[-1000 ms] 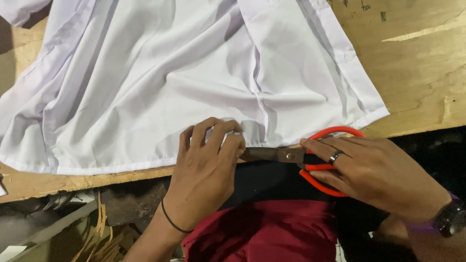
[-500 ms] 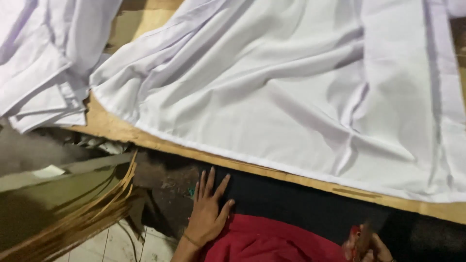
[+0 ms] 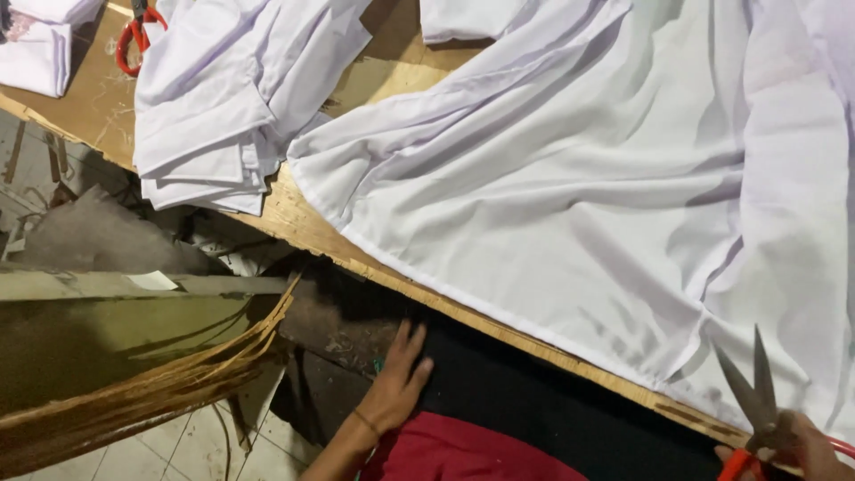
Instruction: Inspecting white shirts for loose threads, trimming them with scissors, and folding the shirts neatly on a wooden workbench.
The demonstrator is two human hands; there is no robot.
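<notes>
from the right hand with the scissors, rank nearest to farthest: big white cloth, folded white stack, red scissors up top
From the right hand:
1. Big white cloth, just above it, at the table edge.
2. Folded white stack, far to the upper left.
3. Red scissors, top left corner, beyond the stack.

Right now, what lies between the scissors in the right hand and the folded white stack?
Head view: only the spread white cloth lies between the scissors and the folded stack.
</notes>
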